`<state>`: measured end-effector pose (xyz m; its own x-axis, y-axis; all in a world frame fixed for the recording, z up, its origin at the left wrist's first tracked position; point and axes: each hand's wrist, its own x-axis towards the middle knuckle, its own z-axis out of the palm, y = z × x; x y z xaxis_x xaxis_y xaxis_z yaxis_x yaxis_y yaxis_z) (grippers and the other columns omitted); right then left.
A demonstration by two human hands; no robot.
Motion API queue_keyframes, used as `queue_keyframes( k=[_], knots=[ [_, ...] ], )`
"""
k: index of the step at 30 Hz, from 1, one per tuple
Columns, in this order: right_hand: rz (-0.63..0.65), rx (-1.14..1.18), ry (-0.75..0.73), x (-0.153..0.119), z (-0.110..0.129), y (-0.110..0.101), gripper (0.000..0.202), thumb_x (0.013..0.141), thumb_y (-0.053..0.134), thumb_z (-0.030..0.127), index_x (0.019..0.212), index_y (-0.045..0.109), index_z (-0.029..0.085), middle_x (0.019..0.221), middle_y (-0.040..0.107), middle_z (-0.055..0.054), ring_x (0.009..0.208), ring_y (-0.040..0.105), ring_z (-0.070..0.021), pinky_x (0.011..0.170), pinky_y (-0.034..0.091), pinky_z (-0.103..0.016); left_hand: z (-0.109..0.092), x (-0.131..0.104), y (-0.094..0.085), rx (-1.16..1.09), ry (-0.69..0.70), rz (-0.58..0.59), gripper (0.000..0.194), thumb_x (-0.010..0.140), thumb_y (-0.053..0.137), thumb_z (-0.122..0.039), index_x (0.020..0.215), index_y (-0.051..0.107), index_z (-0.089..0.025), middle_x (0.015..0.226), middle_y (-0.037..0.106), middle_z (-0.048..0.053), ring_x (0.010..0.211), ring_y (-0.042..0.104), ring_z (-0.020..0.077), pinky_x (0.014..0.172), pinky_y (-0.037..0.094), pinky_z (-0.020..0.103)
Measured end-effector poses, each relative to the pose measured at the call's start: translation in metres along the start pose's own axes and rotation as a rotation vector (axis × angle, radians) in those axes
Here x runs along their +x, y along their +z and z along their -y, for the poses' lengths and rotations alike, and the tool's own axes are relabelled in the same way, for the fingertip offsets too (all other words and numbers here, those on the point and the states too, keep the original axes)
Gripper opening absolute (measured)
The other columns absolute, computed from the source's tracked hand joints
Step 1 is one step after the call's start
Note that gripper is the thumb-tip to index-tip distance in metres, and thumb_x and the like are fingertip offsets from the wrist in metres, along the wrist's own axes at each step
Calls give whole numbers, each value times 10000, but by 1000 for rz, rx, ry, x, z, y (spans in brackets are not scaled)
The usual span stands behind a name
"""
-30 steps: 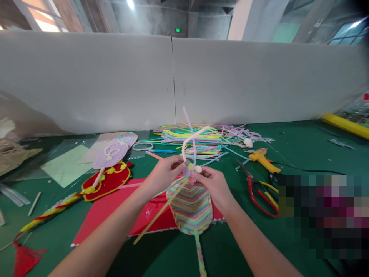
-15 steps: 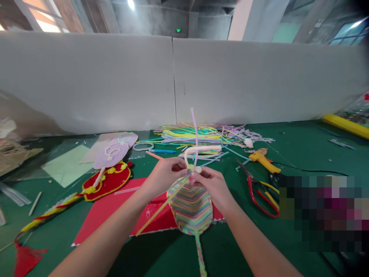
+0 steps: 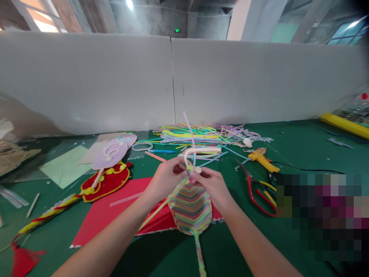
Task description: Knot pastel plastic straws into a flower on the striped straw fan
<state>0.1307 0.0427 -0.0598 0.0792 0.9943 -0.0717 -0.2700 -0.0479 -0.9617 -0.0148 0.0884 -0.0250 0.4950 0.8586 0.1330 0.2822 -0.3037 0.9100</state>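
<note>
Fingertips of my left hand (image 3: 168, 175) and my right hand (image 3: 210, 182) are closed together on a small cluster of pipe cleaners (image 3: 190, 168), partly hidden by the fingers. From it a lilac pipe cleaner (image 3: 190, 132) sticks up, tilted left. A yellow pipe cleaner (image 3: 160, 209) slants down beneath my left hand. Just behind the cluster curves a pale pink-white strip (image 3: 186, 154). Below my hands lies a round striped pastel fan (image 3: 190, 209) with a twisted handle (image 3: 199, 254), over a red sheet (image 3: 115, 207).
Behind my hands lies a pile of pastel pipe cleaners (image 3: 190, 134). To the right are red-and-yellow-handled pliers (image 3: 253, 192) and a yellow glue gun (image 3: 263, 159) with a black cord. A red fan (image 3: 108, 181) and purple pieces (image 3: 108, 154) lie left. A white partition (image 3: 115, 84) borders the table.
The lilac pipe cleaner's upper end has tipped to the left. The yellow pipe cleaner's lower end has shifted toward my left forearm. Both hands stay at the cluster.
</note>
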Motion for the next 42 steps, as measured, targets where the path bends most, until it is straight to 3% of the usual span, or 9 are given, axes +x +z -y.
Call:
queue_keyframes(
  k=[4, 8, 14, 17, 19, 24, 29, 35, 42],
  knots=[
    [-30, 9, 7, 1, -1, -1, 197, 632, 731, 337, 634, 660, 153, 588, 604, 1, 609, 560, -133, 695, 510, -303, 3, -3, 9, -16, -34, -84, 177, 732, 561, -194, 902, 596, -159, 688, 587, -4, 666, 583, 138, 650, 469, 247],
    [-68, 30, -3, 2, -4, -1, 209, 616, 741, 342, 659, 667, 151, 578, 604, 2, 602, 564, -136, 699, 515, -317, 3, -2, 11, -33, -73, -90, 254, 746, 564, -221, 988, 598, -151, 675, 611, -2, 661, 601, 145, 647, 476, 248],
    [-68, 89, 17, 3, 0, -2, 225, 621, 745, 339, 673, 665, 136, 593, 604, -3, 601, 552, -120, 679, 517, -295, -3, 2, -23, 67, -32, 153, 292, 807, 516, -268, 1070, 623, -196, 917, 684, 39, 874, 624, 181, 775, 491, 291],
    [34, 155, 78, 1, 4, -3, 228, 631, 743, 334, 690, 668, 127, 580, 586, 4, 584, 534, -102, 673, 515, -277, -4, 5, -42, 257, 167, -28, 250, 802, 543, -232, 1026, 654, -218, 920, 667, 37, 864, 616, 168, 782, 491, 289],
    [101, 179, 114, -1, 6, -3, 223, 638, 740, 331, 682, 664, 126, 577, 581, 6, 579, 533, -97, 664, 513, -268, -3, 6, -47, 362, 336, -81, 233, 796, 563, -206, 1000, 668, -243, 997, 627, 47, 894, 595, 167, 779, 496, 295],
    [177, 171, 161, -5, 9, -2, 204, 642, 743, 306, 640, 637, 132, 569, 601, 7, 573, 557, -96, 628, 495, -236, -3, 6, -37, 506, 605, -27, 252, 802, 577, -191, 1023, 657, -283, 1256, 508, 57, 1169, 458, 216, 942, 423, 379],
    [235, 135, 152, -7, 12, -3, 191, 646, 743, 297, 649, 638, 138, 568, 601, 15, 570, 554, -94, 594, 473, -222, -5, 6, -35, 704, 732, -7, 187, 808, 575, -257, 951, 689, -299, 1276, 531, 35, 1258, 368, 243, 1027, 307, 450],
    [215, 86, 99, -7, 15, -3, 178, 641, 741, 300, 637, 652, 146, 569, 621, 9, 588, 566, -112, 638, 472, -256, -3, 5, -36, 715, 686, 68, 170, 845, 523, -253, 895, 685, -268, 1015, 690, 3, 1102, 539, 190, 1068, 233, 453],
    [116, 75, -3, -5, 13, -2, 193, 655, 727, 320, 615, 632, 158, 561, 613, 9, 579, 567, -124, 639, 473, -273, -8, 0, -23, 487, 560, 114, 161, 836, 512, -159, 886, 663, -182, 904, 687, 41, 900, 616, 153, 855, 451, 281]
  ],
)
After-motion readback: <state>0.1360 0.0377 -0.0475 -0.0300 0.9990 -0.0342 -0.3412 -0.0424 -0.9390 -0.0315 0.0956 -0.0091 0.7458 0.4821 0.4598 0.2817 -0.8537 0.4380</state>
